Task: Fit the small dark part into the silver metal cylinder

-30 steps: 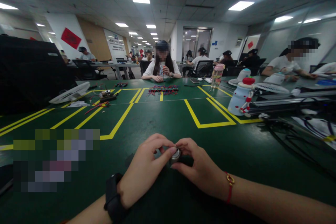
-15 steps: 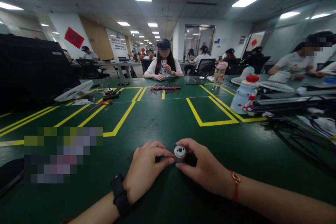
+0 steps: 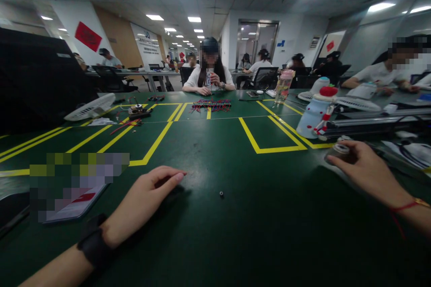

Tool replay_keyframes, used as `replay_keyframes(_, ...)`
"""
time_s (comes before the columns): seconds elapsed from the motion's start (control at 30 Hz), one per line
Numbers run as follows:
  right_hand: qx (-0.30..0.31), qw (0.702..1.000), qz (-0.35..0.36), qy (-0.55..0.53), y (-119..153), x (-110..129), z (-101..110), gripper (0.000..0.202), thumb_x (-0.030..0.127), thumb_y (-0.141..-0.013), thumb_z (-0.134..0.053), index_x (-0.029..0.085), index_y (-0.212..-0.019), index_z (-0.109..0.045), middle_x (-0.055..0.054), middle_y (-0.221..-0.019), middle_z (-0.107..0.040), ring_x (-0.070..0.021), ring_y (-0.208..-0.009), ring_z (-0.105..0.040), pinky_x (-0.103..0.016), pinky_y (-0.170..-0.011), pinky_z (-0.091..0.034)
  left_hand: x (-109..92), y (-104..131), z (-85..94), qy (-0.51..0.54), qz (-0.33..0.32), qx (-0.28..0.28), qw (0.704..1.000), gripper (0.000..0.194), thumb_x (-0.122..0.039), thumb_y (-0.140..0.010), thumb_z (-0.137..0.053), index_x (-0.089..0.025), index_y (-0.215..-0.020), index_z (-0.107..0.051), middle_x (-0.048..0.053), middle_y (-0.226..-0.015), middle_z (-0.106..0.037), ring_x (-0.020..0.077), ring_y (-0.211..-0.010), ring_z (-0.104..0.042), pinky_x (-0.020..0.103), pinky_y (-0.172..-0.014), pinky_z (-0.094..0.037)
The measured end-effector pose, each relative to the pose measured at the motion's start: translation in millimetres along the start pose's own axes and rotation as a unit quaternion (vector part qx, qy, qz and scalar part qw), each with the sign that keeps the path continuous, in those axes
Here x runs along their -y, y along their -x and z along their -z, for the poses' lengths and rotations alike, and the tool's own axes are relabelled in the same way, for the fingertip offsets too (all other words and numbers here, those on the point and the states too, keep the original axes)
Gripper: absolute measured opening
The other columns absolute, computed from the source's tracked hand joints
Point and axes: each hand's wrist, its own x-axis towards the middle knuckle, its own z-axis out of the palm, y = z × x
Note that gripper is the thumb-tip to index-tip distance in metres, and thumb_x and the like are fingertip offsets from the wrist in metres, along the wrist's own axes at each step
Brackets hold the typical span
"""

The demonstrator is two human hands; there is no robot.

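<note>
Where the right hand (image 3: 368,168) curls, the metal cylinder (image 3: 340,150) sits within its grasp.

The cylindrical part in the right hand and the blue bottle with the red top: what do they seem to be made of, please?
The cylindrical part looks like bare metal, with a greyish sheen, though motion blur softens it. The blue bottle looks smooth and opaque, with a soft, even surface: perhaps plastic, perhaps coated metal.
</note>
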Motion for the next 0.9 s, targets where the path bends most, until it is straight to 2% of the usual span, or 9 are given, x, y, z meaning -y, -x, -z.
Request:
replay_keyframes(0.13, -0.04, 0.998, 0.002, 0.056, 2, -9, 1, 0.065, 0.051, -0.072, -0.06, 0.012, -0.122, -0.048, -0.021, -0.117, -0.056, -0.0314, -0.102, -0.057, -0.043, -0.083, -0.045, 16, 4, 11.6, -0.009, 0.056, -0.02, 0.998, 0.037, -0.055, -0.085, -0.049, -0.028, -0.103, -0.065, -0.001, -0.097, -0.068, 0.0208, -0.091, -0.061, 0.03, -0.078, -0.043)
replay_keyframes(0.2, -0.106, 0.988, 0.079, 0.08, 13, 16, -2, 0.071, 0.052, -0.072, -0.061, 0.013, -0.128, -0.043, -0.023, -0.13, -0.046, -0.0362, -0.122, -0.043, -0.049, -0.099, -0.034, 19, 5, 10.3, -0.015, 0.053, -0.024, 0.998, 0.036, -0.056, -0.086, -0.048, -0.028, -0.102, -0.065, -0.002, -0.095, -0.068, 0.0203, -0.09, -0.061, 0.03, -0.077, -0.043)
replay_keyframes(0.27, -0.101, 0.971, 0.21, 0.054, 29, 58, -8, 0.063, 0.05, -0.077, -0.059, 0.016, -0.128, -0.045, -0.018, -0.131, -0.046, -0.0334, -0.125, -0.038, -0.051, -0.103, -0.028, 20, 4, 7.2, -0.029, 0.04, -0.027, 0.998, 0.035, -0.056, -0.086, -0.049, -0.028, -0.099, -0.065, -0.002, -0.095, -0.067, 0.0201, -0.09, -0.061, 0.03, -0.078, -0.042)
replay_keyframes(0.33, 0.05, 0.941, 0.331, -0.042, 49, 108, -18, 0.046, 0.045, -0.083, -0.054, 0.021, -0.122, -0.052, -0.011, -0.124, -0.053, -0.0241, -0.117, -0.046, -0.044, -0.099, -0.037, 21, 4, 4.7, -0.043, 0.025, -0.025, 0.998, 0.033, -0.055, -0.086, -0.049, -0.028, -0.097, -0.065, -0.002, -0.097, -0.066, 0.0199, -0.092, -0.06, 0.03, -0.079, -0.041)
replay_keyframes(0.4, 0.186, 0.898, 0.379, -0.123, 68, 158, -32, 0.041, 0.043, -0.086, -0.052, 0.023, -0.122, -0.055, -0.007, -0.121, -0.055, -0.0178, -0.111, -0.05, -0.036, -0.095, -0.042, 22, 4, 3.9, -0.05, 0.01, -0.021, 0.998, 0.032, -0.053, -0.087, -0.049, -0.028, -0.096, -0.065, -0.002, -0.1, -0.066, 0.0197, -0.094, -0.06, 0.03, -0.081, -0.041)
replay_keyframes(0.5, 0.255, 0.863, 0.405, -0.164, 89, 208, -51, 0.032, 0.042, -0.084, -0.056, 0.024, -0.11, -0.063, -0.005, -0.108, -0.06, -0.0156, -0.101, -0.052, -0.032, -0.087, -0.044, 24, 5, 4.7, -0.054, -0.007, -0.016, 0.998, 0.03, -0.052, -0.087, -0.049, -0.027, -0.094, -0.065, -0.002, -0.101, -0.065, 0.0194, -0.096, -0.059, 0.03, -0.082, -0.042)
replay_keyframes(0.57, 0.264, 0.857, 0.405, -0.176, 91, 219, -56, 0.022, 0.036, -0.087, -0.053, 0.022, -0.095, -0.068, -0.004, -0.097, -0.063, -0.0143, -0.094, -0.053, -0.03, -0.083, -0.044, 23, 6, 5.5, -0.053, -0.011, -0.013, 0.998, 0.03, -0.051, -0.088, -0.048, -0.027, -0.094, -0.065, -0.001, -0.101, -0.065, 0.0193, -0.096, -0.059, 0.029, -0.082, -0.043)
replay_keyframes(0.7, 0.199, 0.891, 0.367, -0.178, 65, 187, -35, 0.021, 0.029, -0.09, -0.048, 0.02, -0.096, -0.066, -0.004, -0.095, -0.064, -0.0128, -0.09, -0.056, -0.029, -0.082, -0.045, 21, 5, 5.5, -0.054, -0.011, -0.017, 0.998, 0.031, -0.051, -0.087, -0.049, -0.027, -0.092, -0.066, -0.001, -0.1, -0.065, 0.0193, -0.094, -0.06, 0.029, -0.081, -0.043)
replay_keyframes(0.9, 0.068, 0.973, 0.207, 0.077, -4, 67, 36, 0.033, 0.038, -0.089, -0.046, 0.019, -0.104, -0.069, -0.009, -0.106, -0.066, -0.0161, -0.095, -0.059, -0.033, -0.084, -0.041, 23, 3, 2.9, -0.047, -0.009, -0.011, 0.999, 0.029, -0.051, -0.087, -0.049, -0.028, -0.092, -0.066, -0.002, -0.1, -0.065, 0.0186, -0.095, -0.06, 0.029, -0.081, -0.043)
